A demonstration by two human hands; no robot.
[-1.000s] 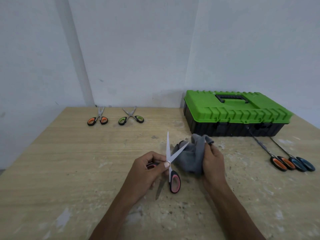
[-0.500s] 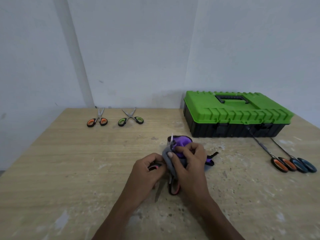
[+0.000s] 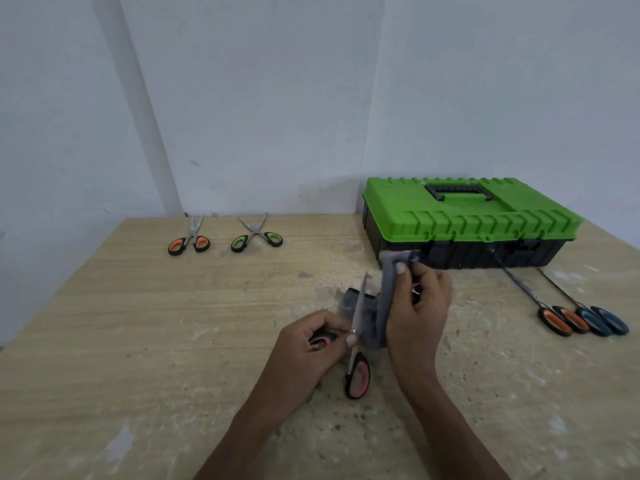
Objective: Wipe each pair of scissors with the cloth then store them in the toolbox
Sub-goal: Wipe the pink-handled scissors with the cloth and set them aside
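Observation:
My left hand (image 3: 308, 351) grips the pink-handled scissors (image 3: 357, 374) near the pivot, blades spread apart, one blade pointing up and away. The grey cloth (image 3: 384, 306) is pinched in my right hand (image 3: 417, 313) and folded around the other blade, drawn up toward its tip. The green-lidded toolbox (image 3: 467, 216) sits shut at the back right of the table. At the back left lie orange-handled scissors (image 3: 189, 241) and green-handled scissors (image 3: 256, 237). On the right lie an orange-handled pair (image 3: 561, 320) and a blue-handled pair (image 3: 604, 320), their blades pointing at the toolbox.
The wooden table (image 3: 138, 323) has worn, pale patches. White walls meet in a corner right behind the table's far edge. The toolbox's black latches face me.
My right hand, which covered the blades half a second ago, has slid the cloth up and right along one blade. The left hand has kept its hold on the scissors.

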